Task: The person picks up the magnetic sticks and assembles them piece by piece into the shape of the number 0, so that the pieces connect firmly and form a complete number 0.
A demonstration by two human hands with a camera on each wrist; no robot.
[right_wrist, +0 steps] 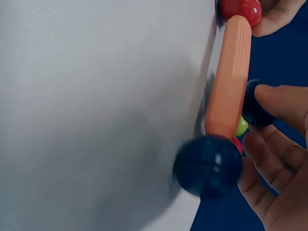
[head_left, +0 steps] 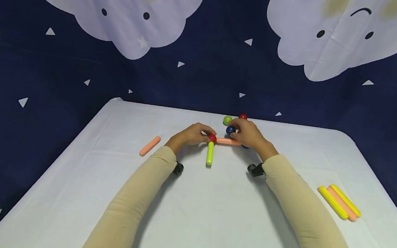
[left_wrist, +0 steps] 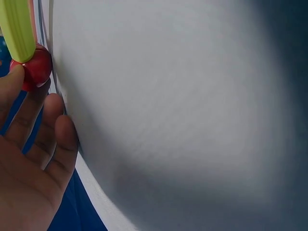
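Note:
My left hand (head_left: 194,134) pinches a red ball (head_left: 212,138) between thumb and fingers. From that ball a yellow-green stick (head_left: 210,153) points toward me, and an orange stick (head_left: 228,141) runs to the right. At the orange stick's right end sits a dark blue ball (right_wrist: 209,166), mostly hidden under my right hand in the head view. My right hand (head_left: 249,133) holds another blue ball (head_left: 230,130), just beyond the orange stick. The right wrist view shows the thumb on this second blue ball (right_wrist: 257,105).
Behind the right hand, near the table's far edge, lie a green ball (head_left: 227,120) and another red ball (head_left: 243,116). One loose orange stick (head_left: 150,146) rests at the left. To the right lie yellow sticks (head_left: 333,202) with an orange one (head_left: 343,203) between them on the white-covered table (head_left: 211,219).

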